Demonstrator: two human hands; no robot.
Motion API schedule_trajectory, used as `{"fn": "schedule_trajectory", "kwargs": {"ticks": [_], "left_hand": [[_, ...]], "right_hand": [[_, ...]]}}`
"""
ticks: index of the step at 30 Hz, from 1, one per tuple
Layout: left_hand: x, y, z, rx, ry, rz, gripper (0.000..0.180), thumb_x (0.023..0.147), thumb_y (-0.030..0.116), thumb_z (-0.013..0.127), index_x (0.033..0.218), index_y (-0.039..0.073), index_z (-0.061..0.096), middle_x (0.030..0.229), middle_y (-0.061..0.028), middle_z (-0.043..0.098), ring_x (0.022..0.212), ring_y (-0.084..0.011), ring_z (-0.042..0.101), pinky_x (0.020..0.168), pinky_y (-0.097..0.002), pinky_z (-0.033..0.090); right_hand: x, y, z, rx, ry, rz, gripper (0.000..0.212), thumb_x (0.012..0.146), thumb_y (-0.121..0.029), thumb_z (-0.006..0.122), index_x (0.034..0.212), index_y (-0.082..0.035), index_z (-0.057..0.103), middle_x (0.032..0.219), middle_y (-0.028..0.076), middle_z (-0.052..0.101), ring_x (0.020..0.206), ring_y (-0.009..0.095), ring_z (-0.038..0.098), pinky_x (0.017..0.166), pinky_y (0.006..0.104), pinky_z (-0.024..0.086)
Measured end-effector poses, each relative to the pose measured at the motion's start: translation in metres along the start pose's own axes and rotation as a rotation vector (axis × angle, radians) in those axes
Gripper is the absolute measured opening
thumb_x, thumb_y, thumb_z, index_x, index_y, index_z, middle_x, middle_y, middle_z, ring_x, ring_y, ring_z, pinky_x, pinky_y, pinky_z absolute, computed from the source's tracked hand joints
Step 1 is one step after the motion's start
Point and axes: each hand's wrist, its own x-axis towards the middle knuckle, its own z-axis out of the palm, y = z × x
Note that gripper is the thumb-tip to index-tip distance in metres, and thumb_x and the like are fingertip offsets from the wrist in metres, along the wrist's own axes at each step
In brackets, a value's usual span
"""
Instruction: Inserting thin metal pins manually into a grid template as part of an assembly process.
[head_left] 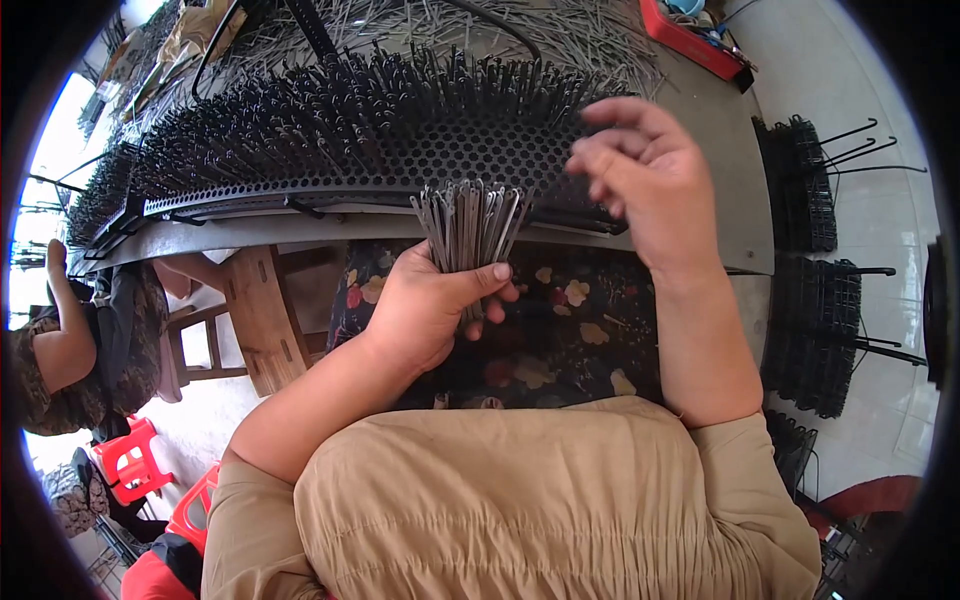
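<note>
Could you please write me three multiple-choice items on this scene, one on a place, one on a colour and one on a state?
1. Where is the bundle of metal pins?
A. in the left hand
B. on the floor
C. in the red tray

2. What colour is the perforated board?
A. white
B. black
C. yellow

3. How is the right hand?
A. flat on the floor
B. gripping a stool
C. raised over the board, fingers bent

Answers: 1 A, fingers wrap the bundle; 2 B, the board looks black; 3 C, it hovers at the board's right end.

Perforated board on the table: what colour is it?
Black perforated board, seen best in the head view.
</note>
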Motion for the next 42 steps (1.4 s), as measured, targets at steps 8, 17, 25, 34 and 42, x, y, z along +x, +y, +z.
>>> {"fn": "schedule_trajectory", "kwargs": {"ticks": [8, 17, 25, 34, 42], "left_hand": [[-0.004, 0.002, 0.005, -0.01, -0.019, 0.011, 0.014, 0.088, 0.009, 0.067, 0.099, 0.004, 0.062, 0.083, -0.0076, 0.069, 0.066, -0.0135, 0.063, 0.047, -0.0253, 0.045], [-0.004, 0.002, 0.011, -0.034, 0.071, -0.003, 0.014, 0.088, 0.006, 0.063, 0.102, 0.002, 0.06, 0.09, -0.0097, 0.068, 0.069, -0.0145, 0.064, 0.047, -0.0256, 0.046], [0.001, -0.003, 0.003, 0.016, 0.047, 0.009, 0.013, 0.088, 0.006, 0.065, 0.099, 0.002, 0.06, 0.086, -0.009, 0.067, 0.068, -0.0145, 0.063, 0.047, -0.0259, 0.046], [0.0, -0.004, -0.001, -0.033, 0.055, 0.041, 0.011, 0.088, 0.006, 0.066, 0.097, 0.002, 0.061, 0.082, -0.008, 0.066, 0.065, -0.0135, 0.061, 0.047, -0.0245, 0.044], [-0.001, -0.001, 0.006, -0.04, -0.045, 0.046, 0.013, 0.089, 0.005, 0.064, 0.101, 0.002, 0.061, 0.083, -0.0088, 0.067, 0.066, -0.0136, 0.062, 0.047, -0.0243, 0.045]], "right_hand": [[-0.004, 0.004, 0.003, 0.096, -0.209, 0.201, 0.014, 0.081, 0.0, 0.068, 0.093, -0.003, 0.063, 0.079, 0.007, 0.07, 0.059, 0.008, 0.06, 0.048, 0.0181, 0.043], [0.037, 0.024, -0.014, -0.471, 0.37, -0.649, 0.033, 0.084, 0.006, 0.068, 0.111, 0.0, 0.05, 0.085, 0.006, 0.065, 0.077, 0.008, 0.06, 0.071, 0.0207, 0.05], [0.041, 0.03, -0.009, -0.537, 0.321, -0.734, 0.023, 0.084, 0.002, 0.071, 0.104, -0.002, 0.06, 0.085, 0.004, 0.065, 0.079, 0.008, 0.061, 0.073, 0.021, 0.051], [0.007, 0.018, 0.001, -0.648, 0.163, -0.613, 0.023, 0.086, -0.004, 0.069, 0.108, -0.001, 0.063, 0.09, 0.004, 0.068, 0.074, 0.008, 0.06, 0.066, 0.0207, 0.048], [0.0, 0.014, -0.006, 0.063, 0.164, -0.223, 0.027, 0.086, 0.0, 0.066, 0.108, -0.002, 0.051, 0.084, 0.013, 0.07, 0.065, 0.006, 0.059, 0.052, 0.0163, 0.041]]}}
